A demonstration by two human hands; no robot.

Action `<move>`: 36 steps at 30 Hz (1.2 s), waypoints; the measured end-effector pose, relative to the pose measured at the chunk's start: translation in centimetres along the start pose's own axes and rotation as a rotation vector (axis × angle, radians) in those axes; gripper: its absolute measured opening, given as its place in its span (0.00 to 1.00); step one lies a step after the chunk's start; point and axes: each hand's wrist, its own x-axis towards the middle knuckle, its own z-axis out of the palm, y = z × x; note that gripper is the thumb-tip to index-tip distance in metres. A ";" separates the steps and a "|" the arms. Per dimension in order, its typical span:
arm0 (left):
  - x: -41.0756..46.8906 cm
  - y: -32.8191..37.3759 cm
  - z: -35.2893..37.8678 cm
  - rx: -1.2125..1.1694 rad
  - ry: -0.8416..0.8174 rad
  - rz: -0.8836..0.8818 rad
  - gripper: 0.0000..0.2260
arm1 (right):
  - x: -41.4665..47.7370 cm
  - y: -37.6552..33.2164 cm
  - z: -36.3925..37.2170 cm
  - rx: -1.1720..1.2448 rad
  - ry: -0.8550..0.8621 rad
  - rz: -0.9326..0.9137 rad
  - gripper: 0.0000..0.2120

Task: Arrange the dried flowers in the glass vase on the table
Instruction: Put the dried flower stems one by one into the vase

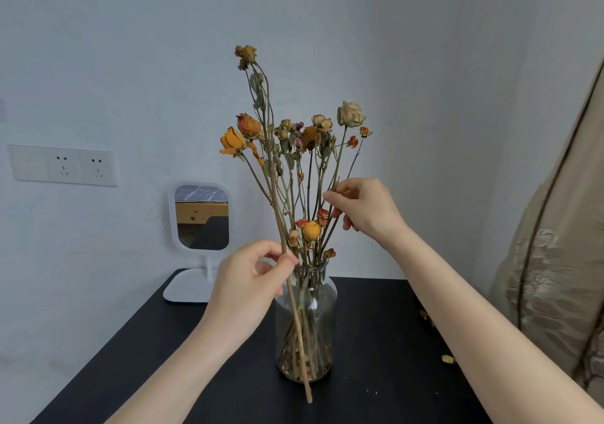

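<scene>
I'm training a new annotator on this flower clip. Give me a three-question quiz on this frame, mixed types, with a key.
1. True or false: the long stem in the left hand is already inside the glass vase.
2. Multiple choice: the right hand pinches A) the vase rim, B) stems above the vase, C) the mirror.
3. Fill in: the mirror stands to the ____ of the vase.

Key: 1 false, its lower end runs down outside the glass in front; 2 B; 3 left.
</scene>
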 end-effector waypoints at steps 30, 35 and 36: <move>3.9 5.1 -2.1 -0.172 -0.015 0.073 0.05 | -7.1 7.1 8.6 0.231 -0.141 0.135 0.24; 6.0 7.3 -2.4 -0.183 0.023 0.145 0.04 | -7.7 6.8 9.2 0.221 -0.056 0.186 0.27; 6.4 7.8 -2.5 -0.182 0.032 0.159 0.04 | -7.7 6.7 9.3 0.220 -0.048 0.199 0.28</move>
